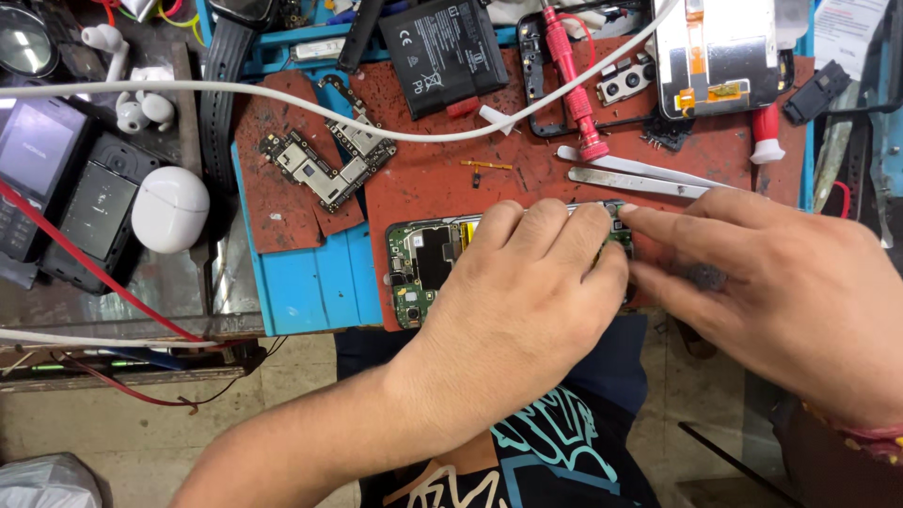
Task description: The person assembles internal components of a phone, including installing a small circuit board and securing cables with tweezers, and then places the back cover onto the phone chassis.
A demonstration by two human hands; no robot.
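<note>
An opened phone point(423, 263) with its green board exposed lies on the red mat point(423, 179) near the bench's front edge. My left hand point(527, 292) lies over its middle and right part, fingers pressed down on it. My right hand point(781, 292) reaches in from the right, its forefinger tip touching the phone's top right corner beside my left fingertips. Most of the phone is hidden under the hands. Whether either hand grips anything small is not visible.
A loose circuit board point(324, 160), a black battery point(442, 52), a red screwdriver point(574, 85), metal tweezers point(640, 174) and a phone back frame point(724, 52) lie on the mat. A white cable point(282, 99) crosses the bench. Old phones point(56, 188) and a white earbud case point(169, 209) sit left.
</note>
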